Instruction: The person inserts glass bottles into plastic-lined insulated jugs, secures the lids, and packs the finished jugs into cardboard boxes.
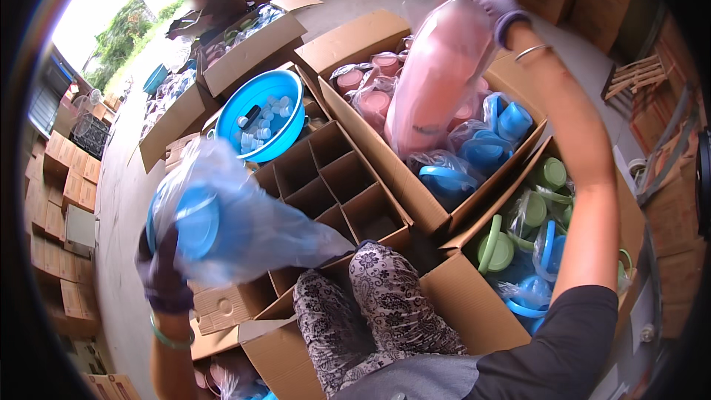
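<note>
Pink elongated vessel (435, 78): smooth plastic, inside a glossy, creased, transparent film bag (452, 11). Blue rounded vessel (198, 222): smooth plastic, within wrinkled, translucent film (296, 235). Blue round basin (231, 110): glossy plastic. Brown compartmented carton (321, 172): matt cardboard. Dark-patterned trousers (389, 281): matt cloth. Slim silver-coloured bangle (532, 51): shiny, apparently metal.

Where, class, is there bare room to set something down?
Free: the divided carton's open compartments, between the blue basin and knees; grey floor between stacked boxes at left and an open carton. Crowded: the pink and blue carton under the pink bundle, and the green and blue one beside it.
</note>
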Tool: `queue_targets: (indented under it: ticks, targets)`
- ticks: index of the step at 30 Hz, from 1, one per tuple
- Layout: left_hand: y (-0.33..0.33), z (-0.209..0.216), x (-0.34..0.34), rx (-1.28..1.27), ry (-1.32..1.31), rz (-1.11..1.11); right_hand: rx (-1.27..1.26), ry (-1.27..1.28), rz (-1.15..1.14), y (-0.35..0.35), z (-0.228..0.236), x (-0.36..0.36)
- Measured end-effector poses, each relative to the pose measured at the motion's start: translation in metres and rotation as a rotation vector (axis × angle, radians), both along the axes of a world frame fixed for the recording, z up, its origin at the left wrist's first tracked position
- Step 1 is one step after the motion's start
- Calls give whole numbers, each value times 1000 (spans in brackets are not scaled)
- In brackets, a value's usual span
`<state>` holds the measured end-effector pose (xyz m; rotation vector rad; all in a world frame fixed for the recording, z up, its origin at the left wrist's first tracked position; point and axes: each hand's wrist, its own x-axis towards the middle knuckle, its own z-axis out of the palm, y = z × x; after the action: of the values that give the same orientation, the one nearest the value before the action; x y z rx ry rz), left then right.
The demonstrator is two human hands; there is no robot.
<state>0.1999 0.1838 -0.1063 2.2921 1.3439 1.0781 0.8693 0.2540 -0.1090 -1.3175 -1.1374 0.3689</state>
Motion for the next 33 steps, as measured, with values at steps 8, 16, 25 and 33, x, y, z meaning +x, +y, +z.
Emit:
queue_targets:
  ticks: [8,16,25,33]
  targets:
    - [68,44,190,-224,-709,-382,132,-60,-87,-154,131,91]
    - [126,-52,325,-197,-855,-264,-5,-237,-298,-274,136,89]
    - [94,-217,473,-837,-554,-614,-234,-315,-366,-343,113,86]
    - [27,-271,436,-305,-81,-447,-193,-221,-118,-310,117,-9]
